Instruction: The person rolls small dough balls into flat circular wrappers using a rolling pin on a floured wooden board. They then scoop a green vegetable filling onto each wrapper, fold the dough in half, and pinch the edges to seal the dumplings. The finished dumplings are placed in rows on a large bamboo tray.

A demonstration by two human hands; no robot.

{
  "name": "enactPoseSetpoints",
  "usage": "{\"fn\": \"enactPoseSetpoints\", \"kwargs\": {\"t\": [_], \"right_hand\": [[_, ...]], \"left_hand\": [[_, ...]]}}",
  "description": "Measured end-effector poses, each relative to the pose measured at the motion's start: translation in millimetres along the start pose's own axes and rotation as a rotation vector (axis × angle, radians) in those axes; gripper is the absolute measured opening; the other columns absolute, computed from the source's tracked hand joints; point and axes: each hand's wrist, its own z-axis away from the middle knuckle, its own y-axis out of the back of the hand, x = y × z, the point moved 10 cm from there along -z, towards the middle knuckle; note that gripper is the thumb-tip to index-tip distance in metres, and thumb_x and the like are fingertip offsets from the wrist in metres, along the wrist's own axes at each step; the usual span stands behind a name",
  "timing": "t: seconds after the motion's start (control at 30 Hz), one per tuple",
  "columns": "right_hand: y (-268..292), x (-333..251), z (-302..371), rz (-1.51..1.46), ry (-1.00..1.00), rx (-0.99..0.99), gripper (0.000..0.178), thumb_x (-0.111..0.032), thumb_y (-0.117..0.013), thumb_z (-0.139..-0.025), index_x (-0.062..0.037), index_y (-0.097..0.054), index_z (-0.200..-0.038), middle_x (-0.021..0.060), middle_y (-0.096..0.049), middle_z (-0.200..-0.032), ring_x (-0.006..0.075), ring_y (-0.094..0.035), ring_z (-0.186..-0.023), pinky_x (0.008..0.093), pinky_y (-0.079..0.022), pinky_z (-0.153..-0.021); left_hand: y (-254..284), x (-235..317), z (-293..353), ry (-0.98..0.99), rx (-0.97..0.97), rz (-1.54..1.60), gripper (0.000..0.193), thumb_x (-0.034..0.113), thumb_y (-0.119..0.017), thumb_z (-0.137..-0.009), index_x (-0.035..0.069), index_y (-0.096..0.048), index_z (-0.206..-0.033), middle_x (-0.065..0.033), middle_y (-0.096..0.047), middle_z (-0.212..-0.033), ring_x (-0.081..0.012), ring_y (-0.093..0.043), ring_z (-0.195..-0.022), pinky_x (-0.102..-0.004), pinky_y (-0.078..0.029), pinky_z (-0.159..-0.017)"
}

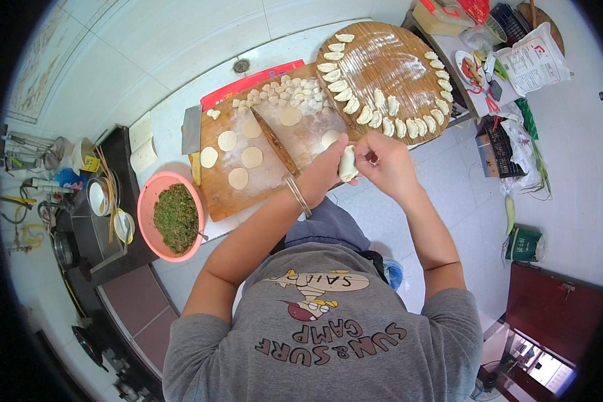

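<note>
Just beyond the board's front right corner, my left hand cradles a folded dumpling. My right hand is closed, its fingertips pinching at the dumpling's right edge. On the floury wooden board are several round dough wrappers, a rolling pin lying slantwise, and a heap of small dough pieces at the back. To the right, a round wooden board carries many finished dumplings along its rim.
A pink bowl of green chopped filling stands at the left. A cleaver rests along the cutting board's left edge. Beyond the bowl is a dark counter with bowls and chopsticks. At the right, a side table holds a plate and a white sack.
</note>
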Motion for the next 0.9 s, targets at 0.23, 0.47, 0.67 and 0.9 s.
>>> {"fn": "enactPoseSetpoints", "kwargs": {"t": [0.23, 0.47, 0.67, 0.9], "right_hand": [[30.8, -20.5, -2.4, 0.020, 0.226, 0.078, 0.014, 0.002, -0.063, -0.076, -0.0051, -0.064, -0.088, 0.0092, -0.066, -0.092, 0.0272, -0.065, -0.080, 0.0339, -0.052, -0.064], [20.5, -20.7, -3.4, -0.084, 0.377, -0.088, 0.016, 0.006, -0.065, -0.071, -0.0037, -0.064, -0.083, 0.0077, -0.064, -0.089, 0.0258, -0.062, -0.081, 0.0332, -0.051, -0.069], [7.8, -5.8, -0.9, 0.066, 0.202, -0.108, 0.012, -0.002, -0.069, -0.071, -0.0022, -0.061, -0.080, 0.0086, -0.061, -0.080, 0.0266, -0.061, -0.073, 0.0353, -0.050, -0.064], [30.0, -21.5, -5.9, -0.013, 0.338, 0.001, 0.015, 0.001, -0.065, -0.072, -0.0047, -0.065, -0.086, 0.0072, -0.062, -0.079, 0.0259, -0.061, -0.071, 0.0350, -0.050, -0.063]], "left_hand": [[3.2, -3.0, 0.7, 0.009, -0.143, 0.021, 0.067, 0.058, -0.021, -0.098, 0.003, -0.051, -0.123, -0.0096, -0.062, -0.104, -0.0161, -0.059, -0.084, -0.0300, -0.049, -0.072], [-9.4, -3.1, 1.6, 0.045, -0.244, 0.017, 0.072, 0.061, -0.018, -0.096, 0.002, -0.050, -0.123, -0.0107, -0.063, -0.105, -0.0156, -0.059, -0.085, -0.0284, -0.049, -0.072], [-6.9, -12.1, -6.5, 0.067, -0.155, -0.096, 0.071, 0.061, -0.019, -0.096, 0.004, -0.050, -0.124, -0.0085, -0.062, -0.102, -0.0155, -0.059, -0.083, -0.0281, -0.049, -0.072], [-9.1, -14.1, -7.7, 0.153, -0.266, 0.034, 0.075, 0.063, -0.018, -0.095, 0.001, -0.050, -0.124, -0.0120, -0.062, -0.104, -0.0149, -0.060, -0.081, -0.0277, -0.049, -0.073]]}}
